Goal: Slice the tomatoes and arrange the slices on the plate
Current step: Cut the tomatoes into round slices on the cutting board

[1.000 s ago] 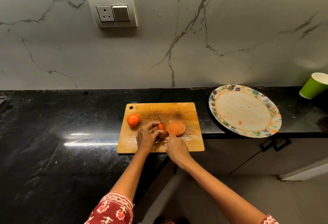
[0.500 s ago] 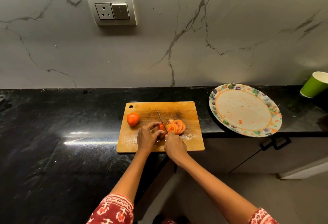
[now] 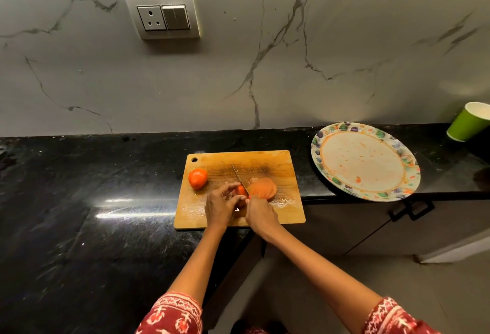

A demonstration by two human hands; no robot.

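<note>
A wooden cutting board (image 3: 281, 164) lies on the black counter. My left hand (image 3: 220, 206) pins a partly cut tomato (image 3: 241, 190) on the board. My right hand (image 3: 261, 214) grips a knife (image 3: 238, 177) whose blade rests against that tomato. Right of the blade lies a blurred heap of tomato slices (image 3: 262, 188). A whole tomato (image 3: 197, 178) sits near the board's left edge. The flowered plate (image 3: 366, 161) stands to the right, bearing only a few red smears.
A green paper cup (image 3: 469, 124) leans at the far right. The counter (image 3: 79, 201) ends just right of the board's near edge, with cabinet doors and a handle (image 3: 411, 209) below the plate. A wall socket (image 3: 163, 17) is on the marble wall.
The knife has kept sawing through the tomato under my left hand. The slices beside it look blurred now, as one second ago. The whole tomato and plate have not moved.
</note>
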